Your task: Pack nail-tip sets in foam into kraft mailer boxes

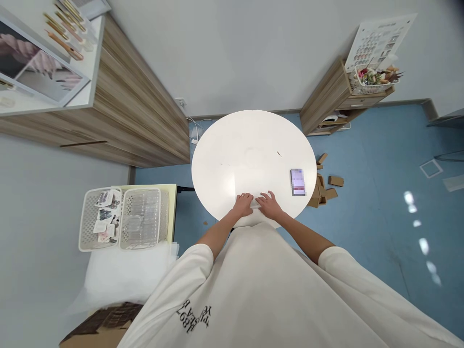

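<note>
At the near edge of the white round table (250,140), my left hand (242,204) is closed with its fingers curled. Close beside it on the right is my right hand (268,205), its fingers bent over the tabletop. Between the two hands sits a small pale, see-through object (255,204), gripped from both sides. It is partly covered by the fingers and too small and washed out for me to name its kind. A phone (297,182) with a lit, blurred screen lies on the table to the right of my right hand.
Left stand two white baskets (158,220) with cards and clear packages, above a sheet of white wrapping (123,275) and a cardboard box (101,326). Small brown boxes (319,191) lie on the floor right of the table. Wooden cabinets (145,106) flank the back wall.
</note>
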Action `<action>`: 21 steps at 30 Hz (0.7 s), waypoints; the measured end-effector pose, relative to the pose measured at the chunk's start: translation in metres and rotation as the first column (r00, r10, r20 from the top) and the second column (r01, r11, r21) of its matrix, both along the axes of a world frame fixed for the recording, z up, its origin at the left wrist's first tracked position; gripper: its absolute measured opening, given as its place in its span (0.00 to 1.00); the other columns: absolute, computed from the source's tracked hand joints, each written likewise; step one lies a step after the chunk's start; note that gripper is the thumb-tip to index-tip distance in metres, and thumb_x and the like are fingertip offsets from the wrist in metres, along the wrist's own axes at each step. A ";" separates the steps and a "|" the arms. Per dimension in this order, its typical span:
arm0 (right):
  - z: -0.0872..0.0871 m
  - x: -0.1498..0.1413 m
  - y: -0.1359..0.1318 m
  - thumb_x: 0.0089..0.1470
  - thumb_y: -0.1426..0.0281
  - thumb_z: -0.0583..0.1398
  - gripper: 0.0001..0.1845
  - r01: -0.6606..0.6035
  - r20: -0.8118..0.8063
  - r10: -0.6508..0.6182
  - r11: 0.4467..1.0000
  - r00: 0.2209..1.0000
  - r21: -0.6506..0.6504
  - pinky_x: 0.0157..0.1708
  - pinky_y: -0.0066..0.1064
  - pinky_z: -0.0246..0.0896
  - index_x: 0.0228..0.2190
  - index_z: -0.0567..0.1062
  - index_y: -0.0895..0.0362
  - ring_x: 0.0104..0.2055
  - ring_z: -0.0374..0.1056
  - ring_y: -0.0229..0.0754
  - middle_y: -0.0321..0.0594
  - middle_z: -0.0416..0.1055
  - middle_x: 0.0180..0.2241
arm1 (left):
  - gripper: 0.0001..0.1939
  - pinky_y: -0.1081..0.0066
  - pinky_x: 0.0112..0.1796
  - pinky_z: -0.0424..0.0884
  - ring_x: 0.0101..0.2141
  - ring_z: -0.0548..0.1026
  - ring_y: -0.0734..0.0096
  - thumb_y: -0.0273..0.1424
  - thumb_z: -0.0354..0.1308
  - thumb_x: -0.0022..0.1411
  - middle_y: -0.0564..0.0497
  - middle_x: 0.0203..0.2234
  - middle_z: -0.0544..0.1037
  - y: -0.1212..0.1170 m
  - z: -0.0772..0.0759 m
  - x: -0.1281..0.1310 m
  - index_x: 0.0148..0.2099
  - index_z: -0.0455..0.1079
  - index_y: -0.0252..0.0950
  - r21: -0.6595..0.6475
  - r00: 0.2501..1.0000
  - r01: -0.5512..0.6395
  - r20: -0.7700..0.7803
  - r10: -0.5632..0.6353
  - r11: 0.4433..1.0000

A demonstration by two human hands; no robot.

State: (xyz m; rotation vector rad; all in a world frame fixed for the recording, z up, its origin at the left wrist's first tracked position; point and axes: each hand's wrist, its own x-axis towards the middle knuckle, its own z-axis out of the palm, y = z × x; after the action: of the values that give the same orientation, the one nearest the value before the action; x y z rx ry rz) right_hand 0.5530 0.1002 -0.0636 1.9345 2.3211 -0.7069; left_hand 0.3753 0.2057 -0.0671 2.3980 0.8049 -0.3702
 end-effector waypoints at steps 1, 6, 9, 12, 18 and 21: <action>0.000 0.001 0.001 0.61 0.72 0.55 0.24 -0.007 -0.003 0.007 1.000 1.000 -0.010 0.68 0.56 0.31 0.58 0.69 0.53 0.67 0.53 0.54 0.48 0.70 0.57 | 0.24 0.57 0.51 0.65 0.52 0.70 0.53 0.30 0.63 0.54 0.44 0.52 0.71 0.001 0.000 -0.001 0.54 0.65 0.40 -0.015 1.000 -0.014 0.005 0.014 1.000; -0.002 0.009 0.014 0.63 0.70 0.53 0.21 -0.027 -0.044 0.025 0.998 0.999 -0.054 0.66 0.55 0.36 0.57 0.70 0.53 0.64 0.59 0.54 0.48 0.71 0.57 | 0.24 0.59 0.51 0.69 0.47 0.76 0.57 0.33 0.62 0.57 0.45 0.55 0.69 0.012 0.000 -0.004 0.56 0.68 0.41 -0.089 0.997 -0.057 0.040 0.060 0.994; -0.001 0.014 0.020 0.64 0.69 0.53 0.22 -0.030 -0.073 0.025 0.997 0.997 -0.076 0.64 0.52 0.41 0.58 0.70 0.53 0.62 0.61 0.53 0.49 0.72 0.56 | 0.21 0.62 0.48 0.71 0.44 0.78 0.60 0.35 0.61 0.61 0.47 0.51 0.73 0.021 0.002 -0.006 0.56 0.69 0.41 -0.130 0.997 -0.049 0.058 0.057 0.990; 0.002 0.016 0.024 0.66 0.67 0.51 0.22 -0.018 -0.083 0.009 0.994 0.997 -0.108 0.62 0.50 0.44 0.59 0.69 0.53 0.61 0.62 0.53 0.49 0.71 0.57 | 0.18 0.64 0.45 0.71 0.43 0.78 0.60 0.37 0.61 0.62 0.49 0.47 0.77 0.031 0.006 -0.008 0.54 0.69 0.41 -0.156 0.997 -0.048 0.059 0.058 0.987; 0.005 0.014 0.040 0.69 0.66 0.45 0.23 0.073 -0.055 -0.079 0.991 0.995 -0.116 0.60 0.47 0.46 0.58 0.69 0.54 0.60 0.60 0.53 0.50 0.68 0.58 | 0.11 0.61 0.48 0.69 0.41 0.78 0.59 0.38 0.52 0.70 0.50 0.39 0.81 0.043 0.012 -0.005 0.50 0.71 0.42 -0.095 0.995 -0.043 0.083 0.051 0.995; 0.002 0.013 0.054 0.69 0.66 0.43 0.23 0.116 -0.039 -0.122 0.986 0.992 -0.121 0.59 0.47 0.47 0.55 0.70 0.56 0.58 0.61 0.53 0.51 0.70 0.56 | 0.13 0.59 0.55 0.65 0.47 0.76 0.60 0.35 0.47 0.72 0.47 0.44 0.79 0.044 0.008 0.000 0.51 0.71 0.41 0.021 0.994 -0.055 0.099 0.053 0.998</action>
State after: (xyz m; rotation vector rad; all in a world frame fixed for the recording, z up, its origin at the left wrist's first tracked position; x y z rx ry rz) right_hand 0.5658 0.1539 -0.0620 2.0385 2.1479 -0.8874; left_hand 0.3757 0.2499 -0.0587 2.3906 0.8316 -0.2197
